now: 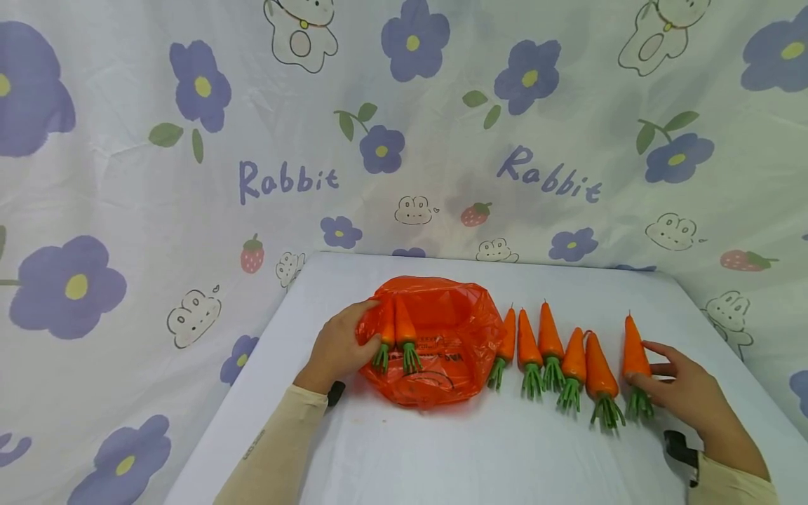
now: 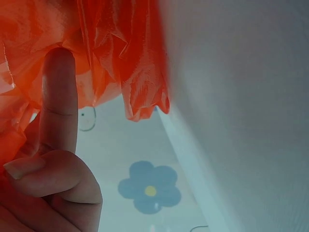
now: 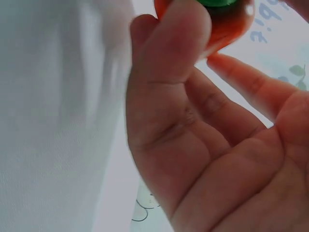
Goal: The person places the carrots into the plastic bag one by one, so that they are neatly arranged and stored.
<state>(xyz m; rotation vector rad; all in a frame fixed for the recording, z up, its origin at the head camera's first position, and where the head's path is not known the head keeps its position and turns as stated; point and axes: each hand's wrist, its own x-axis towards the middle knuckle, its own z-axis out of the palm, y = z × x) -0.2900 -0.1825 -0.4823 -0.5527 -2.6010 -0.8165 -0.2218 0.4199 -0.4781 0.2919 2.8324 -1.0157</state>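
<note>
1 tapered, green-stemmed orange carrot (image 1: 635,352) lies well right of the thin, crumpled red plastic bag (image 1: 457,337), tip pointing away from the body, pinched in the nearer right hand (image 1: 688,387); the left hand (image 1: 337,345) grips the bag's left edge.

From my end of the feed, I see a pale printed fabric (image 1: 442,126) across the background, lightly creased, standing behind a white table (image 1: 404,456) and along its left and right sides. On it I make out purple flowers (image 1: 68,286) with yellow centres, some with green leaves (image 1: 166,135), plus 3 pink strawberries (image 1: 252,258). The word "Rabbit" (image 1: 289,181) appears 2 times in purple — the right-hand lettering slants downward. At the top I get 2 outlined rabbit figures (image 1: 301,43), cut off by my view; small rabbit faces (image 1: 413,212) sit lower. The light looks soft — cooler and bluish in my left wrist view
</note>
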